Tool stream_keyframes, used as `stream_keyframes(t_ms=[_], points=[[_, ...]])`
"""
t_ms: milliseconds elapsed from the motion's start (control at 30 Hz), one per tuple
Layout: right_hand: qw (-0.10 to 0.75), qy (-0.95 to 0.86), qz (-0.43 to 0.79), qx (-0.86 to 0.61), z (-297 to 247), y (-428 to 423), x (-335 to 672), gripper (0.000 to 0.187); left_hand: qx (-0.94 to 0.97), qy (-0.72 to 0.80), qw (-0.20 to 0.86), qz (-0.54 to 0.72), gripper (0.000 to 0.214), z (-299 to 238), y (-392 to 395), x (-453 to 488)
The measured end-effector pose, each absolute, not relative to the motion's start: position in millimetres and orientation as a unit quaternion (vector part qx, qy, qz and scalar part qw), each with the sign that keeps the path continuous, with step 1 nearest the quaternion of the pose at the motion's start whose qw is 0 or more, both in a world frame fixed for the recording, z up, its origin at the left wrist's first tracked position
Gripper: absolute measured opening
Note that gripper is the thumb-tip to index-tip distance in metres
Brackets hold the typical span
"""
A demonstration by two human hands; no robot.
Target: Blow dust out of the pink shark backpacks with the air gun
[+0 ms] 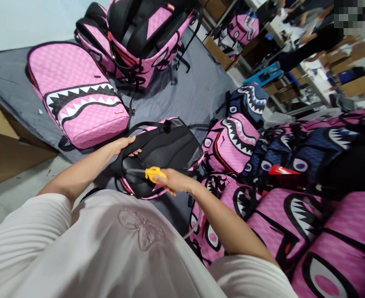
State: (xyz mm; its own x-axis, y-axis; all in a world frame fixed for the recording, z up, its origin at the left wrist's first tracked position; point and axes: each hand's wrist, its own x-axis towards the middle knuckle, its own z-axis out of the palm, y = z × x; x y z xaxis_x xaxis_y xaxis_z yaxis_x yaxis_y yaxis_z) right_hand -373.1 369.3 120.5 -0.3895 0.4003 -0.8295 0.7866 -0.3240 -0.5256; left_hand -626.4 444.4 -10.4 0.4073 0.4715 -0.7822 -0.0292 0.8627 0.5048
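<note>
A pink backpack (170, 149) lies back-side up on the grey cloth, its black padded back panel facing me. My left hand (124, 146) grips its upper left edge, fingers curled over the black fabric. My right hand (173, 181) is closed round a yellow air blow gun (153, 173), whose thin metal nozzle points left over the lower part of the black panel. A thin hose runs down from the gun toward my body.
A pink shark-mouth backpack (76, 97) lies flat at the left. More pink backpacks (141, 37) are stacked at the back. A heap of pink and navy shark backpacks (278, 174) fills the right. A cardboard box (2, 145) is at far left. Shelves and another person stand at top right.
</note>
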Motion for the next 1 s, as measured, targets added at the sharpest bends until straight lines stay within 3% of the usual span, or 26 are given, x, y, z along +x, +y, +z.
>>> stream_keyframes(t_ms=[67,200,333,500,567,700,833,900,1000], points=[[0.169,0.548,-0.625,0.530,136,355,-362,0.037,0.269,0.466,0.821,0.192,0.066,4,444,-611],[0.074,0.537,-0.547,0.638,167,331,-324,0.041,0.440,0.362,0.781,0.256,0.069,19,444,-569],[0.115,0.520,-0.552,0.641,178,318,-294,0.042,0.654,0.521,0.501,0.222,0.088,3,450,-537],[0.136,0.522,-0.211,0.815,169,335,-263,0.041,0.747,0.597,0.275,0.097,0.080,-1,447,-521],[0.159,0.519,-0.192,0.818,166,332,-257,0.042,0.768,0.592,0.219,0.113,0.076,10,427,-519],[0.173,0.532,-0.369,0.742,169,308,-260,0.040,0.846,0.461,0.259,0.069,0.068,25,353,-513],[0.142,0.497,-0.303,0.801,180,283,-255,0.038,0.867,0.397,0.300,-0.026,0.088,8,297,-500],[0.131,0.481,-0.317,0.807,184,264,-255,0.036,0.854,0.418,0.310,0.012,0.075,-4,293,-497],[0.102,0.458,-0.480,0.741,186,225,-264,0.038,0.748,0.477,0.440,0.138,0.040,-15,308,-503]])
